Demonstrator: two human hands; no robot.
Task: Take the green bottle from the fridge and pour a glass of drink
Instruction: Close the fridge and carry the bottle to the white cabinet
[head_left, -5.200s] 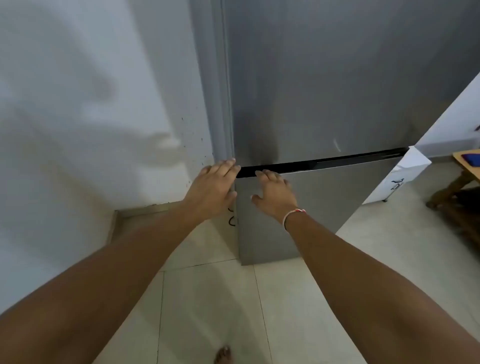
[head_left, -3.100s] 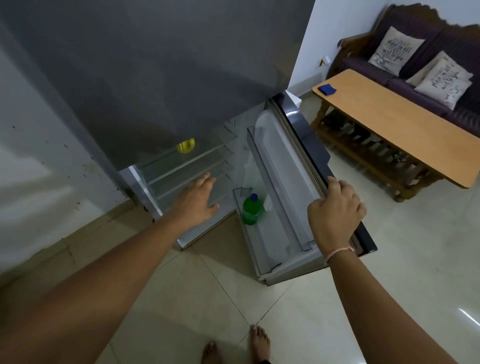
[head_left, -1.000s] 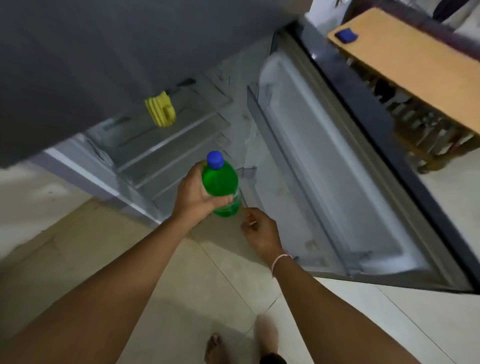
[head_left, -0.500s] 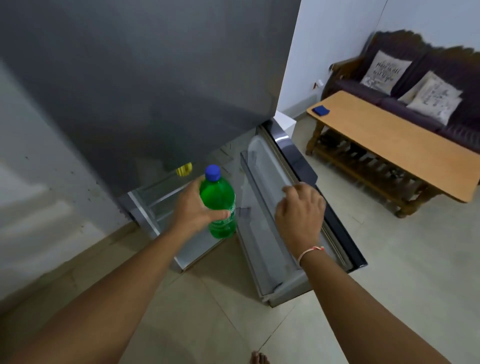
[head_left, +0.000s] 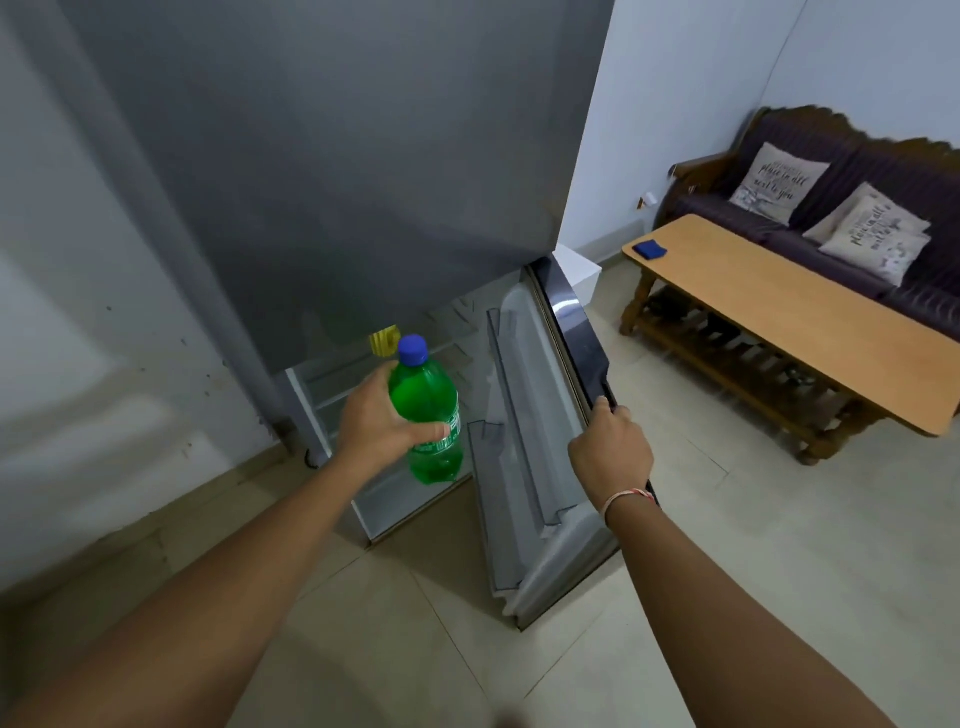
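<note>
My left hand (head_left: 376, 423) grips a green bottle (head_left: 428, 415) with a blue cap, held upright in front of the open lower compartment of the grey fridge (head_left: 332, 171). The lower fridge door (head_left: 550, 415) stands open to the right, its inner shelves bare. My right hand (head_left: 610, 452) is closed on the door's dark outer edge. No glass is in view.
A yellow object (head_left: 383, 340) sits on a shelf inside the fridge. A long wooden table (head_left: 789, 306) with a small blue item (head_left: 649, 249) stands at the right, a dark sofa (head_left: 841, 171) with cushions behind it. A white wall is at the left; tiled floor below.
The fridge's lower door was opened and my left hand took the green bottle from the door shelf. In the last half second my right hand moved from the door's inside to its outer edge.
</note>
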